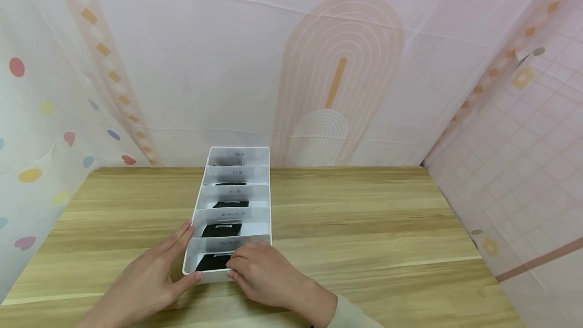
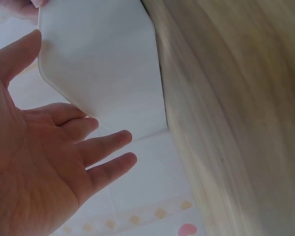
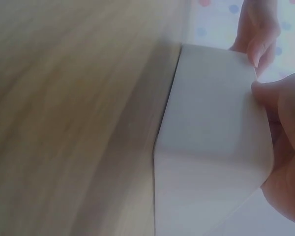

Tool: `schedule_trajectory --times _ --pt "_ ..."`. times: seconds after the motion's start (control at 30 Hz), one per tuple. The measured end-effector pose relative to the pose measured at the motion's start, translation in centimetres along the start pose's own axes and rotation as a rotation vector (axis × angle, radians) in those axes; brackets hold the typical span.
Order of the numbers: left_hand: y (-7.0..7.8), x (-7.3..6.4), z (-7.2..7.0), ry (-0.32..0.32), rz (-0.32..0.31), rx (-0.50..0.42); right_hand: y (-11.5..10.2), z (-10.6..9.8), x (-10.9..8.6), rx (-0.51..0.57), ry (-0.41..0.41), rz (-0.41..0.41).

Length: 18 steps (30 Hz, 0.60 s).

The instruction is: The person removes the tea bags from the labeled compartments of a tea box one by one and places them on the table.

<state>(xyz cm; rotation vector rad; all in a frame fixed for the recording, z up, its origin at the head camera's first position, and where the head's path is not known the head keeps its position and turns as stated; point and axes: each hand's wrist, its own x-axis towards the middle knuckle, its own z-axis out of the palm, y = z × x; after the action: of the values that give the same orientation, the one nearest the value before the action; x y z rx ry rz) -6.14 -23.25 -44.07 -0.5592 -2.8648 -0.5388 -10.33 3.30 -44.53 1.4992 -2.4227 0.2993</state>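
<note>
A white compartment box (image 1: 271, 206) stands lengthwise on the wooden table, with printed Chinese labels on its walls. Flat black sachets lie inside, the nearest black sachet (image 1: 210, 262) in the front compartment. My left hand (image 1: 152, 272) touches the box's near left corner, thumb at the front rim and fingers along the left side; the left wrist view shows its fingers (image 2: 105, 147) extended. At the near right corner, my right hand (image 1: 266, 271) grips the front wall. Its thumb (image 3: 270, 96) presses the rim and its curled fingers reach inside, where their tips are hidden.
The wooden table (image 1: 364, 227) extends to both sides of the box. A patterned cloth backdrop (image 1: 182, 65) hangs behind the table's far edge, close to the box's far end. Patterned cloth walls (image 1: 524, 166) also flank the table.
</note>
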Motion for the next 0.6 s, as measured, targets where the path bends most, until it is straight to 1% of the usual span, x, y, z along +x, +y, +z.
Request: schedule_trajectory --times 0.17,0.27,0.4,0.6 --pt "0.00 -0.02 -0.05 -0.010 -0.005 -0.002 -0.13 -0.24 0.09 0.040 0.004 0.025" --pt "0.00 -0.01 -0.07 -0.002 -0.002 -0.003 -0.18 -0.37 0.13 0.077 0.015 0.046" --pt "-0.01 0.00 -0.09 0.000 -0.003 -0.005 -0.21 -0.57 0.18 0.113 0.049 0.060" --pt "0.00 0.04 -0.17 -0.019 -0.012 -0.018 -0.21 -1.02 0.07 0.182 0.113 0.069"
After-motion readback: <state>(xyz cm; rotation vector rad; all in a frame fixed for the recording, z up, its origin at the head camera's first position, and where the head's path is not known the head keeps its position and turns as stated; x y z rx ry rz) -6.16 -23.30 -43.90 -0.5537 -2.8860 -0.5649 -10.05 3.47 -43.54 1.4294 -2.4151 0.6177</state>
